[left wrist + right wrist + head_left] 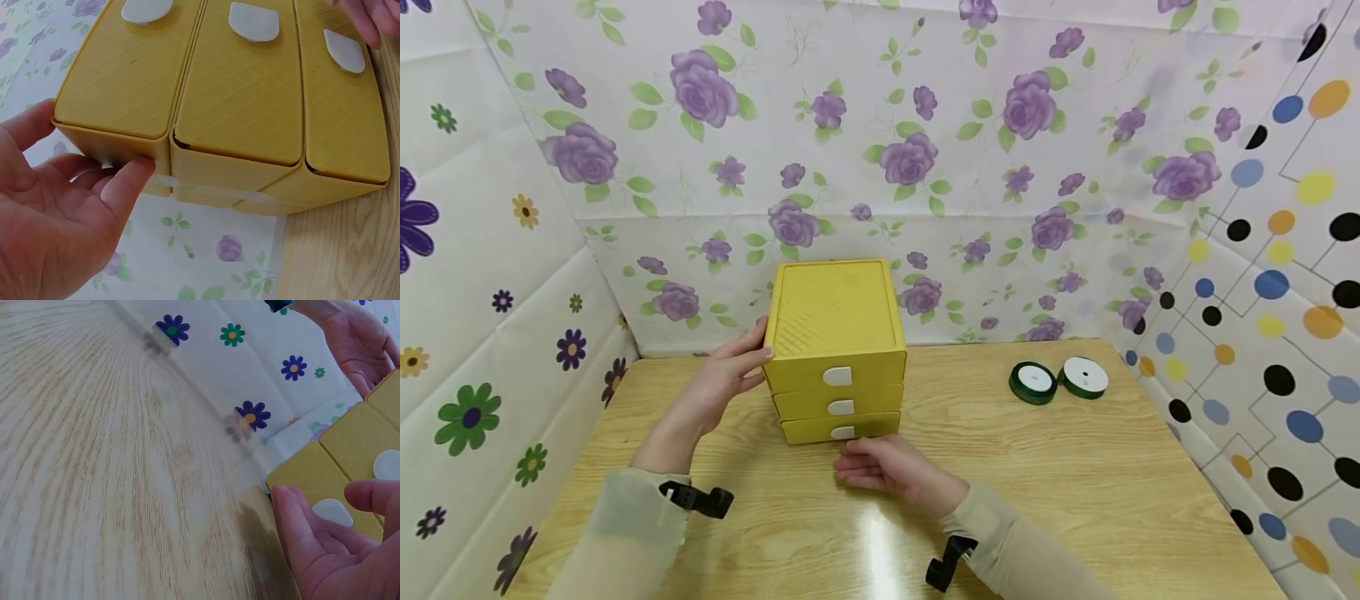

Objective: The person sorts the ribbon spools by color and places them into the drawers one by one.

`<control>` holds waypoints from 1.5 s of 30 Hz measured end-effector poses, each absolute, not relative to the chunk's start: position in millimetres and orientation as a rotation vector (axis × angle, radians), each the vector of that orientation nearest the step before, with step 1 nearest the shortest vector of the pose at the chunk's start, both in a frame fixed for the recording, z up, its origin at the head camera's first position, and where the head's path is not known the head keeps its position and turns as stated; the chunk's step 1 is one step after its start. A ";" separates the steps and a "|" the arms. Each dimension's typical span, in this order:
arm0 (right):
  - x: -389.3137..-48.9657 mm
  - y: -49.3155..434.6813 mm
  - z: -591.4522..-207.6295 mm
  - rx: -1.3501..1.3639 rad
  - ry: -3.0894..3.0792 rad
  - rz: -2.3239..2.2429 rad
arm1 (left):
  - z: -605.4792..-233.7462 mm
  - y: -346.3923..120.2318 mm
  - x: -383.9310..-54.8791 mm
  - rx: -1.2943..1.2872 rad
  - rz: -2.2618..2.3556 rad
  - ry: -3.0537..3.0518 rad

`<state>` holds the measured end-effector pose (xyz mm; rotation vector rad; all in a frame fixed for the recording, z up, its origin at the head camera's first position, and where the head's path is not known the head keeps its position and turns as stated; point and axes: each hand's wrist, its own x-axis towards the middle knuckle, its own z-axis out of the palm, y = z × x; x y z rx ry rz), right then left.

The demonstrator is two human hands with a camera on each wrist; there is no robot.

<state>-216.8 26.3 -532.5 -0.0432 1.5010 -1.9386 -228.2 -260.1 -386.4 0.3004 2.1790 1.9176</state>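
Observation:
A yellow box with three stacked drawers [838, 312] stands on the table against the back wall. Each drawer front has a white rounded tab; all three drawers are closed. My left hand [718, 379] rests on the box's left side near the top, fingertips [140, 164] against the side wall. Low at the front, my right hand [898, 471] is by the bottom drawer [300, 472], near its white tab [333, 512]. Its fingers reach along the drawer's lower edge, with the thumb held apart above them.
Two spools of dark green ribbon, one with a white centre [1036, 379] and one with a white top [1084, 375], lie side by side at the back right of the wooden table [1000, 517]. Patterned sheets hang behind and on both sides.

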 end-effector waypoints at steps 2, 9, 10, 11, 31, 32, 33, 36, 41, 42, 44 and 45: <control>-216.9 25.9 -533.5 -0.017 1.500 -1.935 | -385.5 -261.2 -228.7 0.301 1.896 2.194; -219.7 22.5 -535.3 0.057 1.460 -1.980 | -379.5 -264.2 -230.0 0.401 1.791 2.265; -220.3 21.5 -535.7 0.066 1.451 -1.995 | -378.5 -265.0 -230.5 0.410 1.765 2.285; -221.0 20.5 -536.1 0.075 1.440 -2.010 | -376.9 -265.2 -230.8 0.419 1.738 2.307; -228.1 9.7 -545.4 0.100 1.364 -2.079 | -372.3 -268.2 -231.8 0.461 1.681 2.315; -227.3 9.5 -544.8 0.102 1.369 -2.080 | -372.6 -268.3 -231.5 0.460 1.687 2.311; -226.1 9.4 -544.2 0.106 1.375 -2.083 | -373.0 -268.3 -231.3 0.461 1.693 2.309; -222.2 8.9 -543.4 0.123 1.386 -2.089 | -374.2 -268.3 -230.8 0.459 1.706 2.306; -212.0 11.2 -542.5 0.152 1.404 -2.061 | -375.9 -267.8 -230.6 0.448 1.722 2.299; -209.3 12.4 -542.0 0.154 1.409 -2.050 | -375.9 -267.5 -230.6 0.448 1.725 2.296; -203.9 15.8 -541.4 0.144 1.409 -2.034 | -375.7 -266.7 -230.8 0.448 1.722 2.296; -201.0 17.6 -540.9 0.139 1.405 -2.024 | -375.4 -266.5 -230.9 0.448 1.720 2.297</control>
